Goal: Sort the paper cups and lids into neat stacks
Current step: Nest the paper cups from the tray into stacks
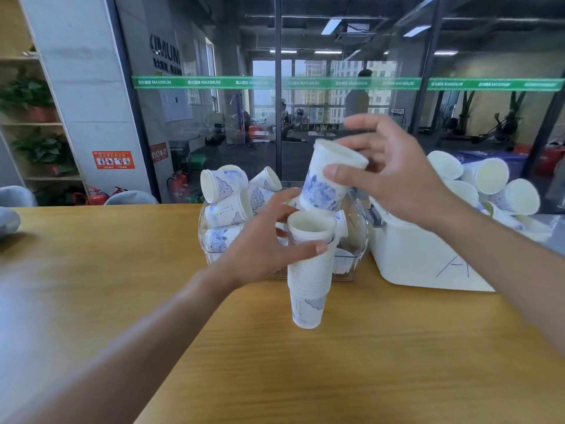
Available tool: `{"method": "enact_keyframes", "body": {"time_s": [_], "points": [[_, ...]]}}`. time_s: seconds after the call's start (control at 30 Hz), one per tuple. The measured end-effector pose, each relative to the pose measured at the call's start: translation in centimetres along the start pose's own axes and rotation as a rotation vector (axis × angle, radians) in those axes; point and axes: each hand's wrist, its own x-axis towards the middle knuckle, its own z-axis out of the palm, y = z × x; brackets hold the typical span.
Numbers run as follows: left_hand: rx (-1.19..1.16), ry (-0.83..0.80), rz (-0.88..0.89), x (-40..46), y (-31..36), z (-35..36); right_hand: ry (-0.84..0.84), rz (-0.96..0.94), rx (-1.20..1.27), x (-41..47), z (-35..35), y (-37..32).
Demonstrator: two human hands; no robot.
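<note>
A tall stack of nested white paper cups with blue print (pixel 308 276) stands upright on the wooden table (pixel 122 286). My left hand (pixel 263 240) grips it near the top rim. My right hand (pixel 388 175) holds a single blue-patterned paper cup (pixel 328 179), tilted, its base just above the stack's open mouth. Loose cups (pixel 226 194) lie piled in a clear plastic bin (pixel 357 240) behind the stack. No lids are visible.
A white box (pixel 422 258) stands to the right of the clear bin, with more loose cups (pixel 489 182) heaped behind it. A glass wall runs along the table's far edge. A grey chair back (pixel 9 218) sits at the far left.
</note>
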Motion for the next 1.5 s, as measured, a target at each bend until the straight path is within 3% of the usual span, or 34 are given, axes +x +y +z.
{"method": "enact_keyframes", "body": {"time_s": [0.3,0.63,0.93,1.23,1.5], "points": [[-0.131,-0.013,-0.125,-3.3,-3.6,3.3,-0.167,0.071,-0.106,-3.7,2.6,3.3],[-0.158,-0.018,-0.191,-5.0,-6.6,5.5,-0.188,0.23,0.064,-8.6,5.9,7.5],[-0.035,0.121,-0.26,-8.4,-8.8,-1.0,-0.219,0.333,0.043,-10.6,10.2,9.9],[0.1,0.302,-0.375,-12.5,-11.5,-9.2,-0.242,0.308,0.039,-9.8,13.7,9.5],[0.165,0.405,-0.46,-14.9,-12.2,-12.4,-0.265,0.284,0.032,-8.8,15.6,8.9]]}}
